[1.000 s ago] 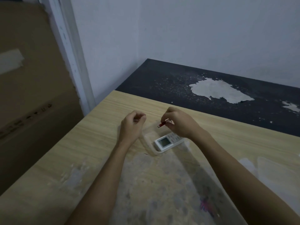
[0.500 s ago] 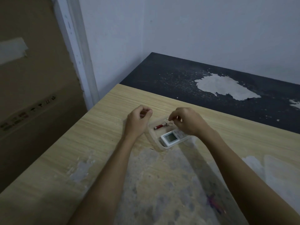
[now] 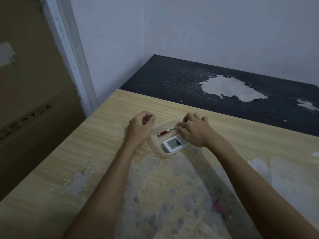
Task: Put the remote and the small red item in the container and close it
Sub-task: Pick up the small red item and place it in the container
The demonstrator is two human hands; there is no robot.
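Observation:
A clear plastic container [image 3: 156,143] sits open on the wooden table [image 3: 107,135]. Inside it lie a white remote [image 3: 174,144] with a small screen and the small red item [image 3: 164,132], a red cylinder with a short chain at its right end. My right hand [image 3: 196,131] hovers over the container's far right part. Its fingers are loosely apart, its thumb tip is at the chain, and it covers the remote's far end. My left hand [image 3: 139,127] rests curled against the container's left side, with nothing visible in it.
A black, flaking surface [image 3: 198,83] adjoins the table's far edge below the white wall. A cardboard box [image 3: 25,100] stands to the left beyond the table's edge. The near tabletop is worn, with grey patches. No lid is clearly visible.
My right hand carried the red item down into the container, laid it beside the remote and loosened its fingers. My left hand stayed curled at the container's left side.

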